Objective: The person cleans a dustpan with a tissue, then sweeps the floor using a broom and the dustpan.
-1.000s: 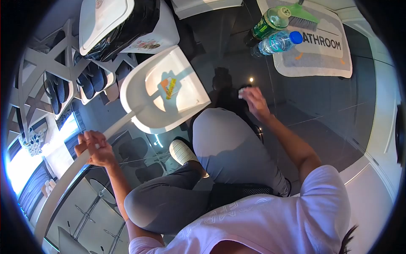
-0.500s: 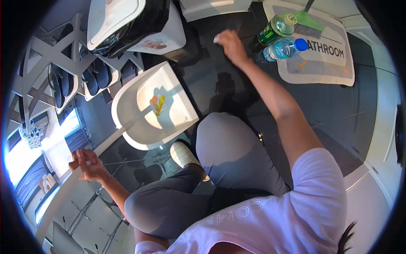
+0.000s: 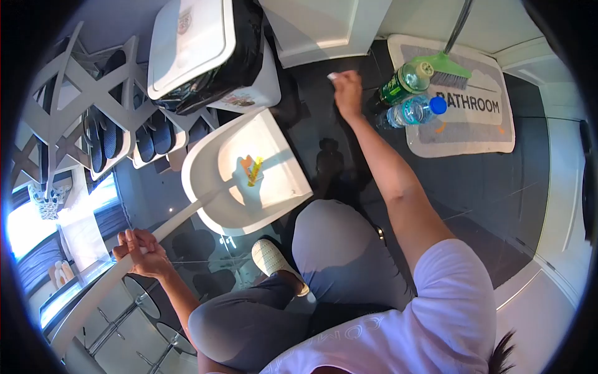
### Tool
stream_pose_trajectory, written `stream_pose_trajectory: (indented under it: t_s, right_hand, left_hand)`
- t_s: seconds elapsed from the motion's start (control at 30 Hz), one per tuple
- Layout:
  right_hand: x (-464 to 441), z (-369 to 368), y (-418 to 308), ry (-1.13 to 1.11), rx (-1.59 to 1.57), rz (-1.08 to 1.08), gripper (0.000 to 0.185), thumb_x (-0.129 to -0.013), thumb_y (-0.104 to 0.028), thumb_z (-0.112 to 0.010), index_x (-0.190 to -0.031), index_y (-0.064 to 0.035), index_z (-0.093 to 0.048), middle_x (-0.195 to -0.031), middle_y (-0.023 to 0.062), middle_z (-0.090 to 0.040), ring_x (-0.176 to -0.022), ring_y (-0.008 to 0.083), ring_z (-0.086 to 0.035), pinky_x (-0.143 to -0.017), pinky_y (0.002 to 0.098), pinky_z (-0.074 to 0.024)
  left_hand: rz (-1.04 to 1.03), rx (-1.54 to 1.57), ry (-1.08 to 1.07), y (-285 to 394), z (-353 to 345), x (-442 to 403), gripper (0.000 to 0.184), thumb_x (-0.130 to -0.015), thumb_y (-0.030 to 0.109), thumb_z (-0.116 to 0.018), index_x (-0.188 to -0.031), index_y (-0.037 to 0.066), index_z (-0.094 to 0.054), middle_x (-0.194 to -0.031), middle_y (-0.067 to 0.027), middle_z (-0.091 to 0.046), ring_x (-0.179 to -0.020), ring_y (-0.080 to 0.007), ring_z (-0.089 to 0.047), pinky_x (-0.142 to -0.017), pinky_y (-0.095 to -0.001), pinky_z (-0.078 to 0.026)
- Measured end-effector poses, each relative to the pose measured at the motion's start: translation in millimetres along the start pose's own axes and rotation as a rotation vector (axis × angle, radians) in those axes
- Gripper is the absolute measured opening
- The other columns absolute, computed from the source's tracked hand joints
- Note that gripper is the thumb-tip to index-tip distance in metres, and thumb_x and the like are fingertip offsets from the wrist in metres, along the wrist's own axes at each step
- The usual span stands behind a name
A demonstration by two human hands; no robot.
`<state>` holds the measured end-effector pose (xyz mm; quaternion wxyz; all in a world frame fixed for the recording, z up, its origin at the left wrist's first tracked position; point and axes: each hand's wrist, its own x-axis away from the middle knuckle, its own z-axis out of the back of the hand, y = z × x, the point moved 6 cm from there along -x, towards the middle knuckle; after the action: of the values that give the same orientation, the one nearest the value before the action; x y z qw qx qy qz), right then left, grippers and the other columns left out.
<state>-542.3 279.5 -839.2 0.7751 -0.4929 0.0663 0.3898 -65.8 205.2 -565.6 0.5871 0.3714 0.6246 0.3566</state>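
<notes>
My left hand point(image 3: 142, 252) is wrapped around the long white handle of a dustpan point(image 3: 275, 202), at the lower left. The dustpan rests on the dark tiled floor with its mouth facing right. In its pan lie small orange and yellow-green scraps point(image 3: 253, 169). My right hand point(image 3: 349, 92) reaches out over the floor with fingers pinched. Between its fingertips is a small white piece point(image 3: 332, 76), too small to name. Just right of that hand stand a green-labelled bottle point(image 3: 408, 81) and a clear water bottle with a blue cap point(image 3: 414, 112).
A white bin point(image 3: 265, 87) lined with a black bag stands behind the dustpan, its lid point(image 3: 190, 43) raised. To the left is a shoe rack point(image 3: 93, 106) with slippers. At the right, a green broom head point(image 3: 447, 67) rests on a bathroom mat point(image 3: 464, 134).
The view has tilted up, so the floor and objects sit lower in frame. My left hand keeps its hold on the dustpan handle; my right hand remains stretched out, its fingers still pinched.
</notes>
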Motion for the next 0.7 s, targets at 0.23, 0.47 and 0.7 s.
stream_pose_trajectory:
  t_s: [0.23,0.47,0.7]
  right_hand:
    - [-31,6,54,0.036,0.466,-0.222,0.021,-0.076,0.002,-0.054,-0.096,0.0002,-0.061,-0.094,0.0145,-0.050,-0.092,0.0321,-0.046,-0.078,0.0373,-0.0416]
    - [47,-18,-12,-0.196,-0.191,-0.458,0.013,-0.080,-0.009,-0.046,-0.076,-0.0013,-0.055,-0.083,0.0164,-0.050,-0.079,0.0303,-0.051,-0.073,0.0413,-0.0405]
    - [38,-24,-48,-0.147,-0.237,0.182,0.011,-0.065,0.006,-0.053,-0.068,-0.0042,-0.054,-0.068,0.0165,-0.051,-0.067,0.0308,-0.051,-0.058,0.0403,-0.0394]
  left_hand:
    - [0.000,-0.044,-0.046,-6,-59,25,0.033,-0.085,0.000,-0.051,-0.062,0.008,-0.030,-0.056,-0.0024,-0.032,-0.036,-0.0073,-0.033,-0.030,-0.0198,-0.022]
    - [0.021,-0.051,-0.129,-5,-97,44,0.026,-0.084,-0.004,-0.050,-0.067,0.005,-0.033,-0.065,-0.0044,-0.038,-0.041,-0.0062,-0.036,-0.032,-0.0186,-0.025]
    - [0.045,-0.056,-0.145,-12,-91,49,0.026,-0.084,-0.002,-0.051,-0.068,0.006,-0.033,-0.070,-0.0050,-0.041,-0.041,-0.0059,-0.036,-0.032,-0.0183,-0.026]
